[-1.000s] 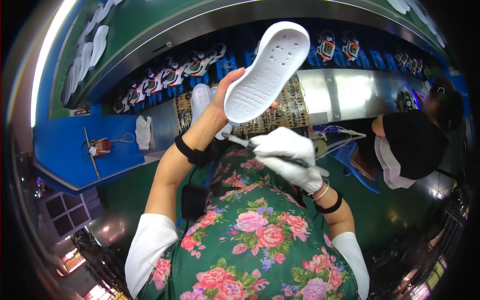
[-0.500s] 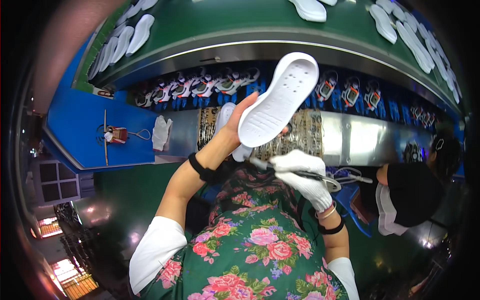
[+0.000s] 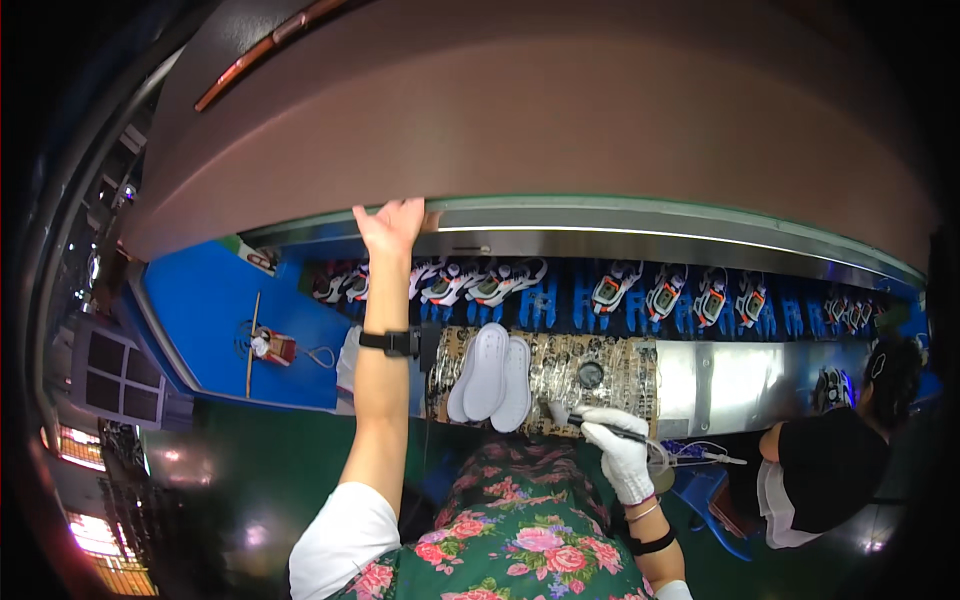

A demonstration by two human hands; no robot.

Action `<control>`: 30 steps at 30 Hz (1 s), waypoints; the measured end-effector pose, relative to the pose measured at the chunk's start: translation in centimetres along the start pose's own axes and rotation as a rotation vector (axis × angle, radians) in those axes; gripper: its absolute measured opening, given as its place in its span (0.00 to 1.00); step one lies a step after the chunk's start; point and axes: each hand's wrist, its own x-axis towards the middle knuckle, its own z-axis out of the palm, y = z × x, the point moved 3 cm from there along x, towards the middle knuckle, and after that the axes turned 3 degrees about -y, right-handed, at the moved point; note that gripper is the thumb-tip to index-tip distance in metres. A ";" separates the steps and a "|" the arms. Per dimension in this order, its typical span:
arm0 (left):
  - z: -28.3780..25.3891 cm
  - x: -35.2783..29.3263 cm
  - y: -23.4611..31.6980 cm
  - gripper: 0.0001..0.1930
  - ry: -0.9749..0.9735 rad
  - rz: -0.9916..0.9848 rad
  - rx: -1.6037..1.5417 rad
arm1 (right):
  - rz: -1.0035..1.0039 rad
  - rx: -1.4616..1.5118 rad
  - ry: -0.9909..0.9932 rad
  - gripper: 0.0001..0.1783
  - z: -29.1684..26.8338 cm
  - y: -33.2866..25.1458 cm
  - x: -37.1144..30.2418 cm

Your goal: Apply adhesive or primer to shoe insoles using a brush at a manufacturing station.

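My left hand (image 3: 392,228) reaches up to the lower edge of a broad brown panel (image 3: 540,120). Its thumb and fingers are spread, with some fingertips hidden behind that edge, and no sole shows in it. In a white knit glove, my right hand (image 3: 618,450) is closed around the dark handle of a brush (image 3: 598,424), its pale tip pointing left over the bench's front edge. A thin clear tube trails from the handle. Left of the brush, several white shoe soles (image 3: 487,372) lie overlapped on the tape-covered bench top (image 3: 625,370).
White devices with small screens and orange trim (image 3: 665,298) line the back of the bench. A round dark piece (image 3: 591,375) lies on the taped surface. Metal sheet (image 3: 760,385) continues to the right, where another person (image 3: 830,470) sits. A blue table (image 3: 200,310) stands left.
My left hand has gone up and away from the bench, and the sole it held is out of sight. The view has shifted, with the brown panel now covering the green surface. The brush stays in my right hand.
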 end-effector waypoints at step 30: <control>0.1 -9.2 -15.3 0.08 -0.367 0.494 1.725 | -0.165 0.219 0.449 0.11 -6.6 -0.4 -4.2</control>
